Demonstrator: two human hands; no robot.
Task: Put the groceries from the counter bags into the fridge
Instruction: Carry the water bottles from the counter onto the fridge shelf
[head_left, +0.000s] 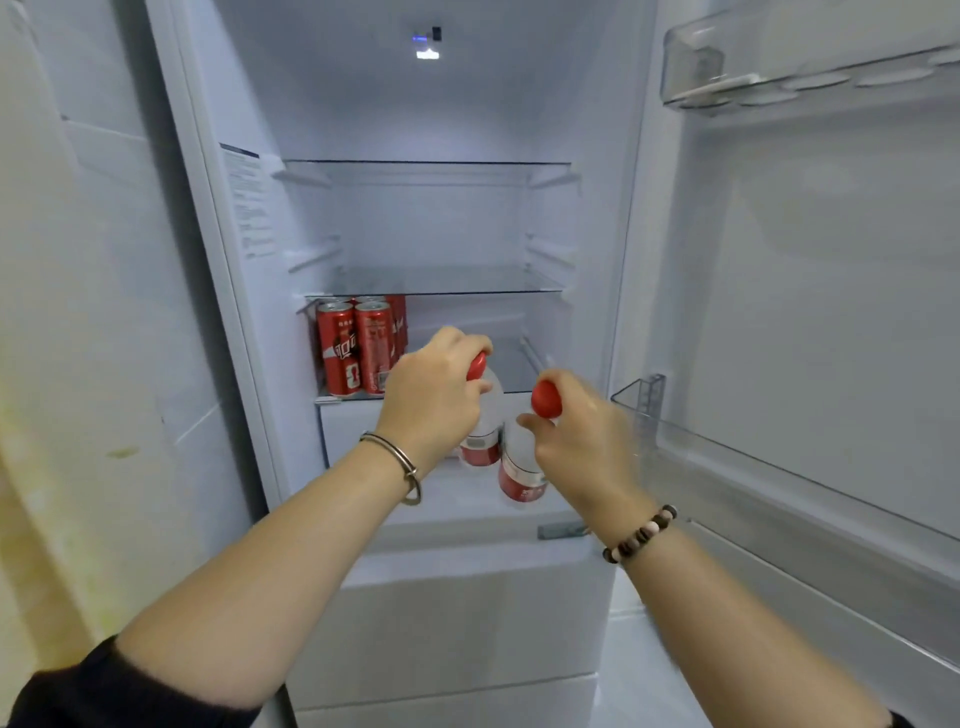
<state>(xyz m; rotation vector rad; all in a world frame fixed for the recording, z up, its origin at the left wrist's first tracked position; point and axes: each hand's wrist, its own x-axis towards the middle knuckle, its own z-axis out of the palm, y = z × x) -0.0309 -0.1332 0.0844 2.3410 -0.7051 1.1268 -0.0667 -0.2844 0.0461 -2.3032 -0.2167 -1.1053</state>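
Note:
The fridge (436, 228) stands open in front of me. My left hand (431, 395) grips the neck of a clear water bottle (485, 415) with a red cap and red label. My right hand (582, 426) grips a second such bottle (522, 462) just below its red cap. Both bottles hang upright side by side in front of the lowest shelf, over the white drawer top. Several red cola cans (358, 348) stand at the left of that shelf.
Two glass shelves (441, 283) above the cans hold nothing. The open fridge door on the right carries a clear door bin (727, 447) and a lidded compartment (727, 57) at the top. White drawers (467, 613) lie below. A pale wall is on the left.

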